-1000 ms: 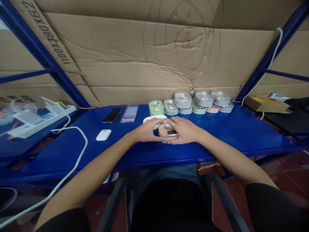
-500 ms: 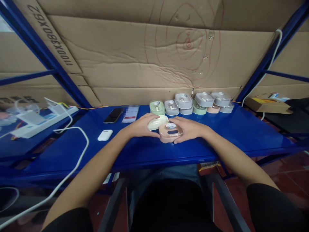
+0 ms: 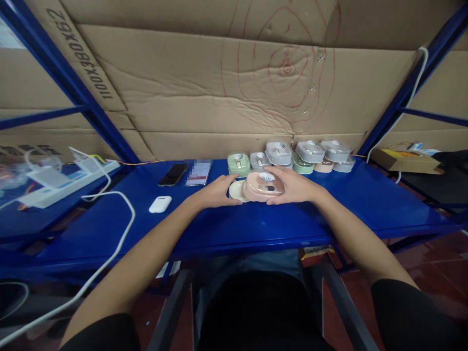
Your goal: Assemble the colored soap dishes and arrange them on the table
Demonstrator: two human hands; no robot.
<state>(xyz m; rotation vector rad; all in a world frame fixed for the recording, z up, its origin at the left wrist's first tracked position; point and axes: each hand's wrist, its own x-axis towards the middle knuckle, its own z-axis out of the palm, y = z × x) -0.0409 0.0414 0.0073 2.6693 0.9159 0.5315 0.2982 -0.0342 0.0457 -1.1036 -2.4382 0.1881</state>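
In the head view, my right hand point(image 3: 298, 186) grips the right side of a pink box with a clear lid point(image 3: 262, 191), which looks like a soap box. A pale label sits on its lid. My left hand point(image 3: 219, 191) is closed on the left end of a cream dish point(image 3: 237, 190). The dish's right end is hidden by the pink box, which overlaps it. Both pieces are held over the front part of the blue table point(image 3: 226, 224). Just behind them stands a green lidded box point(image 3: 239, 164).
Several grey lidded boxes point(image 3: 278, 153) line the back edge, some stacked, with green and pink ones below. To the left lie a dark phone point(image 3: 171, 174), a lit phone point(image 3: 198, 173) and a white earphone case point(image 3: 160, 204). A white cable point(image 3: 126, 234) crosses the left side, near a power strip point(image 3: 69, 185).
The pink box has risen and shifted right and away from me in my right hand. It now covers more of the cream dish, which sits lower beside it.
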